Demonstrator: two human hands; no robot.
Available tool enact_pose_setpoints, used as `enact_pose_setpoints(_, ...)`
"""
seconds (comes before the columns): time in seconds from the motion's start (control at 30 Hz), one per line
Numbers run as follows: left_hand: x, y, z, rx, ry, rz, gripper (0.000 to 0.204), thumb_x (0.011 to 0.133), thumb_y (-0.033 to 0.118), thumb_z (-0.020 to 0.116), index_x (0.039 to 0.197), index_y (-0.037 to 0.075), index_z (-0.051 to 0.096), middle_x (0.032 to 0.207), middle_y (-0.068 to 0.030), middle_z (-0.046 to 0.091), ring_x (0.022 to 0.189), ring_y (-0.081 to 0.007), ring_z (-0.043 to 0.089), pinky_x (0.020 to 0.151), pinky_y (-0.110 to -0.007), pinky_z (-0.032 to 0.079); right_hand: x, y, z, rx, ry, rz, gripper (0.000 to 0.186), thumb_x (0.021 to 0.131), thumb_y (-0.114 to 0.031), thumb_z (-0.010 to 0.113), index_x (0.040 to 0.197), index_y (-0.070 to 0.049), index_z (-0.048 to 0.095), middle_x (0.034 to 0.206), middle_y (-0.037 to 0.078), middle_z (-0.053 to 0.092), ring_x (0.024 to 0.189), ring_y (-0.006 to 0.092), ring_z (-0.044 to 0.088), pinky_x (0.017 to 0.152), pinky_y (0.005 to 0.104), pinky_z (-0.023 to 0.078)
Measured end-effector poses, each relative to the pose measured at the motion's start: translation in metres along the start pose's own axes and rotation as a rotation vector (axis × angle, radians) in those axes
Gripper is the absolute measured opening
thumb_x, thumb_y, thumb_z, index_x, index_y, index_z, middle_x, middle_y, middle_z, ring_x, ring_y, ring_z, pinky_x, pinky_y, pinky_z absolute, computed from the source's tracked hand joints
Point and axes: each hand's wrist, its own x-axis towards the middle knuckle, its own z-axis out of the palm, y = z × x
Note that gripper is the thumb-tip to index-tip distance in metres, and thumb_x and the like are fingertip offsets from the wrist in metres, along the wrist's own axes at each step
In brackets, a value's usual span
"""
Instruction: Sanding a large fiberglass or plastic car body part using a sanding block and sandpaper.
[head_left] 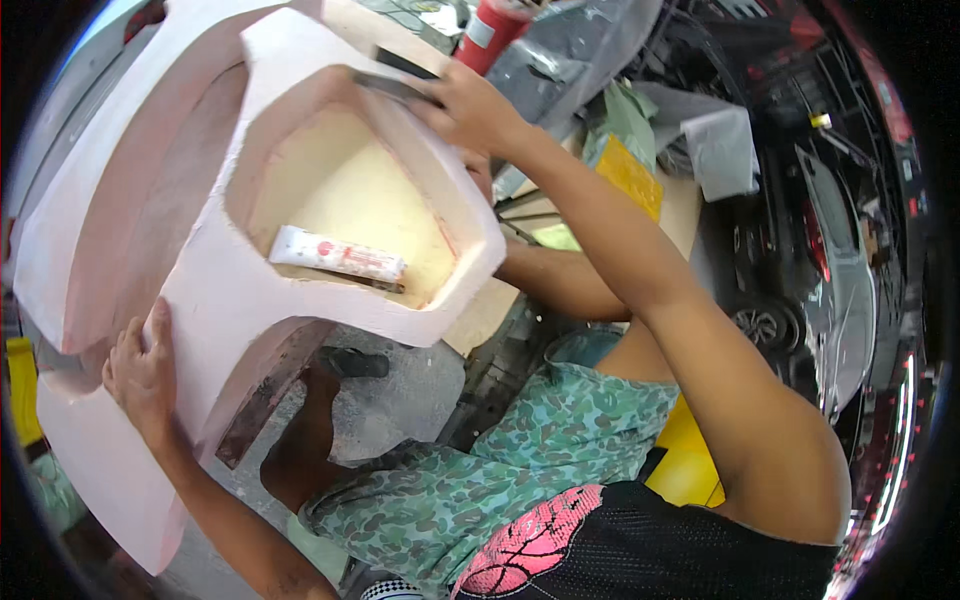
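My left hand (140, 365) lies spread on a pale pink, sculpted panel (215, 300) at the left, its fingers at a recessed edge. My right hand (465, 110) is closed on a flat, dark strip-like tool (385, 85), held at the top rim of the panel's angular opening; motion blurs the tool and fingertips. Inside that cream-coloured recess (340, 180) lies a white tube (337, 252) with reddish marks, along its lower edge. A thin object under the tube is too hidden to make out.
A red container (489, 30), crumpled sheeting (720, 150) and a yellow sheet (630, 180) lie beyond my right arm. A dark car (830, 280) is at the right. My bare legs and patterned shorts (530, 420) are below, beside brown board (470, 325).
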Motion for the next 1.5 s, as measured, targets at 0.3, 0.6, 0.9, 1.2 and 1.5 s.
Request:
enact_pose_setpoints(0.3,-0.006,0.007,-0.009,-0.024,-0.133,-0.004,0.069,0.097,0.066,0.047,0.124,0.005,0.068,0.126,-0.0123,0.067,0.123,-0.0286,0.056,0.116,-0.043,0.026,-0.126,-0.059,-0.039,0.001,-0.005,-0.019,0.053,0.092,-0.024,0.069,0.144,-0.02,0.058,0.094,0.023,0.052,0.087,0.0377,0.056,0.079,0.0438,0.047)
enact_pose_setpoints(0.6,0.006,-0.008,0.021,-0.033,-0.025,-0.022,0.07,0.095,0.071,0.047,0.124,0.012,0.07,0.125,-0.0127,0.07,0.125,-0.0307,0.057,0.113,-0.041,0.031,-0.06,-0.027,-0.017,-0.007,0.036,0.17,0.045,0.091,-0.024,0.068,0.135,-0.014,0.064,0.111,0.027,0.058,0.101,0.0434,0.058,0.087,0.0481,0.049)
enact_pose_setpoints(0.9,0.013,-0.001,0.014,-0.069,-0.06,-0.022,0.074,0.092,0.073,0.048,0.131,0.013,0.068,0.131,-0.0171,0.066,0.126,-0.036,0.058,0.111,-0.044,0.037,-0.198,-0.111,-0.085,0.061,-0.111,0.22,0.048,0.085,-0.018,0.075,0.132,-0.015,0.066,0.092,0.022,0.052,0.083,0.0387,0.056,0.072,0.0464,0.048)
enact_pose_setpoints(1.2,0.023,-0.029,0.031,-0.059,-0.097,-0.036,0.073,0.092,0.075,0.045,0.134,0.019,0.067,0.134,-0.0164,0.065,0.129,-0.0355,0.056,0.111,-0.043,0.038,-0.206,-0.142,-0.069,0.094,-0.132,0.323,0.055,0.087,-0.016,0.073,0.141,-0.017,0.061,0.096,0.022,0.053,0.078,0.0371,0.054,0.072,0.0461,0.047)
enact_pose_setpoints(1.5,0.027,-0.043,0.042,-0.205,-0.097,0.073,0.081,0.093,0.074,0.045,0.141,0.011,0.06,0.141,-0.014,0.061,0.133,-0.0308,0.054,0.114,-0.038,0.035,-0.221,-0.157,-0.068,0.144,-0.111,0.218,0.068,0.074,-0.012,0.079,0.139,-0.015,0.062,0.098,0.018,0.055,0.086,0.0327,0.056,0.075,0.0426,0.048)
